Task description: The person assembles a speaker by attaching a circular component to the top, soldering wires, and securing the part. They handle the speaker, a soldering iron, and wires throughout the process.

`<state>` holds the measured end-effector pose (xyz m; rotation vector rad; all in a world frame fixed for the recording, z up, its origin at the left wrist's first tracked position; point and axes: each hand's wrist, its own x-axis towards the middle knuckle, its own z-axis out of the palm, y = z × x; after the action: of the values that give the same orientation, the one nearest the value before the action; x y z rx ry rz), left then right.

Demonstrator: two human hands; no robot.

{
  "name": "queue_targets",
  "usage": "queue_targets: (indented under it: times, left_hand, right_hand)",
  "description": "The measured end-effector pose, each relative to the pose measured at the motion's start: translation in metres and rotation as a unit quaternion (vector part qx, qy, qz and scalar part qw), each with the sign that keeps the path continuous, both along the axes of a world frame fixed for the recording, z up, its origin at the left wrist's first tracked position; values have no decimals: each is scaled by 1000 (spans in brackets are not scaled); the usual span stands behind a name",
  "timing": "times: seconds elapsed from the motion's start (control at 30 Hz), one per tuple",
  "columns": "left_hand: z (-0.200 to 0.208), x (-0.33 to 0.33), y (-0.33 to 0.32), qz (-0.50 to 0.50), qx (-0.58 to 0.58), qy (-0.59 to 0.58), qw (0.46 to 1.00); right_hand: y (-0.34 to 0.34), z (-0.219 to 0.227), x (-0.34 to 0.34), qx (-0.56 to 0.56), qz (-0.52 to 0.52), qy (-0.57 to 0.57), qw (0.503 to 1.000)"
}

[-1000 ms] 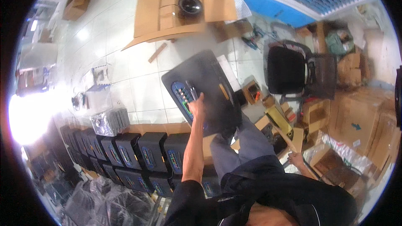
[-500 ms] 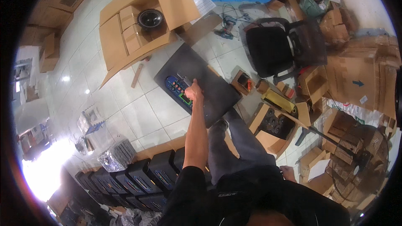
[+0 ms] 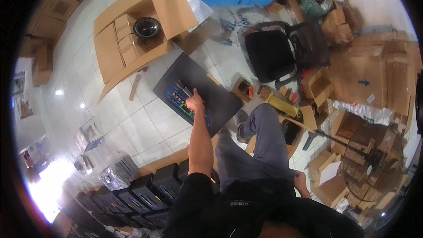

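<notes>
Floor: pale, glossy tile (image 3: 150, 125), dark joints. Open carton (image 3: 105, 57) on it, flaps spread. Thin wooden strip (image 3: 135, 88) just beside, bare tile around it. White sheet (image 3: 200, 9) by the carton's right flap. Black chair (image 3: 269, 57) and small open box (image 3: 238, 93) further right. Black speaker cabinet (image 3: 209, 83) between; underside hidden from me.

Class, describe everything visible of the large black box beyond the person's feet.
The black box looks matte and roughly rectangular, with rounded corners. A blue control panel along its left edge carries small knobs and a green-framed display; a yellowish strip marks its right edge. It sits slantwise over the tiled floor. The left hand, gripping a slim silvery object, covers some of the panel; contact is unclear.
</notes>
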<state>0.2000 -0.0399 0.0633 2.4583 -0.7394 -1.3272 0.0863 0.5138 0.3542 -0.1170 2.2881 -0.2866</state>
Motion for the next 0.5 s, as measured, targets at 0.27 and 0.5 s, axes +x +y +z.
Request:
queue_targets:
  times: [0.27, 0.5]
  left_hand:
    - [11, -9, 6, 5, 2, -53, 999]
    - [29, -19, 11, 59, 20, -107, 992]
  right_hand:
    - [-92, -4, -110, 7, 57, 100, 993]
    - [-331, -53, -254, -62, 334, -1, 940]
